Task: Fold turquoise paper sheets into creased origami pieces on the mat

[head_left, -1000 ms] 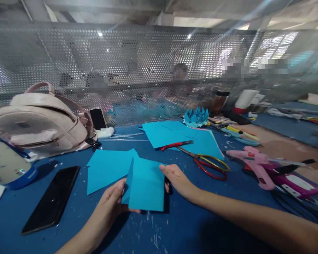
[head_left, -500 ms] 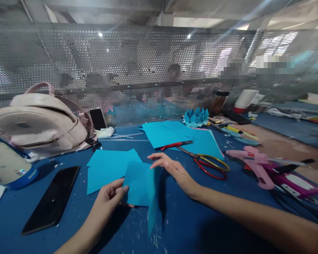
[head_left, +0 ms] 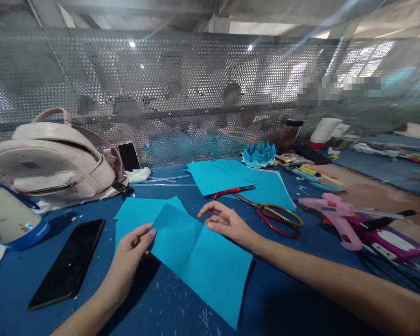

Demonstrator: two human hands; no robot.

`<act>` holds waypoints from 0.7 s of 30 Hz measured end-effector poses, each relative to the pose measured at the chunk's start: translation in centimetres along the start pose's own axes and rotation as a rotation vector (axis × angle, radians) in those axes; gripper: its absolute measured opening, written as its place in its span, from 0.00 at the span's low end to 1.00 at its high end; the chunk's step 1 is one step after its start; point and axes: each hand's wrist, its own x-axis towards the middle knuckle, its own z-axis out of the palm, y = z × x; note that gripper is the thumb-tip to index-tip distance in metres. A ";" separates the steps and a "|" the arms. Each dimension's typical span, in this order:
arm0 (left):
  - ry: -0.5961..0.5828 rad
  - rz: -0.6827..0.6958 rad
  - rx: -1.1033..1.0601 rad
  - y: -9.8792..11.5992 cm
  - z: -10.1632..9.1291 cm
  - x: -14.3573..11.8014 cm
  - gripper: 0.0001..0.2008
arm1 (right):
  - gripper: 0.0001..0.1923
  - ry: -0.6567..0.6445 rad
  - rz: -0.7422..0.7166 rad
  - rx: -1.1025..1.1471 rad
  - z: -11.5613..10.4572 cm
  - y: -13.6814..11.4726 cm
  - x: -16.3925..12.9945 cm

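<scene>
Right now the left hand (head_left: 128, 254) pinches the near-left corner of an unfolded blue paper sheet (head_left: 203, 261), which lies creased down its middle on the blue table (head_left: 283, 303); the right hand (head_left: 224, 221) rests loosely curled, clasping nothing, at the sheet's far edge. Held by one corner only, the sheet could skew or tear at the crease if tugged. Open scissors (head_left: 273, 214) lie at two o'clock from the right hand, close enough to snag a sleeve or finger.

We see a pink backpack (head_left: 56, 158) and a black phone (head_left: 68, 263) on our blue counter (head_left: 294, 298). Scissors (head_left: 273, 215) lie beside a pink glue gun (head_left: 336, 219), near a folded paper flower (head_left: 260, 154).
</scene>
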 end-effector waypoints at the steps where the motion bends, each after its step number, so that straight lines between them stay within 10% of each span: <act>1: -0.006 0.000 -0.002 0.1 -0.1 0.1 0.27 | 0.20 -0.022 0.020 0.017 0.1 0.1 -0.1; 13: 0.112 0.021 -0.006 0.2 0.4 -0.1 0.23 | 0.22 -0.157 0.197 -0.060 1.2 0.1 -0.8; 21: -0.020 0.172 0.235 -1.9 -0.2 0.4 0.29 | 0.16 -0.196 0.208 -0.140 1.3 -0.5 -1.0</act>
